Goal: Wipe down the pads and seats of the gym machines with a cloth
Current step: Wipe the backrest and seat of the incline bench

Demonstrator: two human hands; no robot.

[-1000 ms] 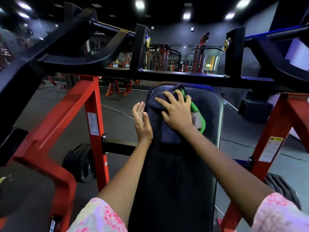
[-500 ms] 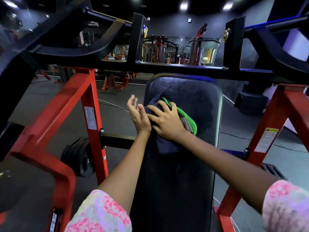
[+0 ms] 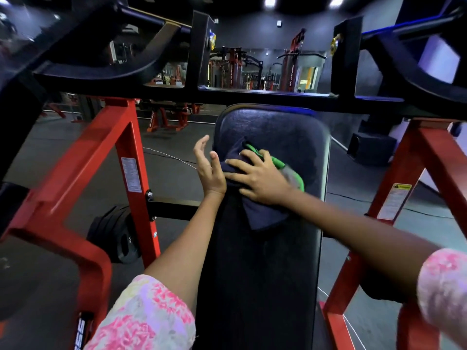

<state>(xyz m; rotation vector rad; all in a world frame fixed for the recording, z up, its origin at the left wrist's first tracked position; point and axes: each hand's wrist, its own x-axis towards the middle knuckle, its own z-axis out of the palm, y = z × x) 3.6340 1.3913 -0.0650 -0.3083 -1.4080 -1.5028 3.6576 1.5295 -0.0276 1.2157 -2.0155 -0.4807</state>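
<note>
A long black padded bench (image 3: 267,261) runs away from me between red frame legs. My right hand (image 3: 260,180) lies flat on a dark blue cloth with a green edge (image 3: 262,215), pressing it on the upper middle of the pad. My left hand (image 3: 208,170) rests edge-on against the pad's left side, fingers apart and holding nothing. Part of the cloth is hidden under my right hand.
A black crossbar (image 3: 252,96) spans just above the pad's far end. Red frame legs stand left (image 3: 136,178) and right (image 3: 414,178). Black weight plates (image 3: 113,233) hang at lower left. More machines stand in the background on the grey floor.
My right hand has slid the cloth down the pad from its top end towards me. My left hand stays at the pad's left edge, fingers now spread wider.
</note>
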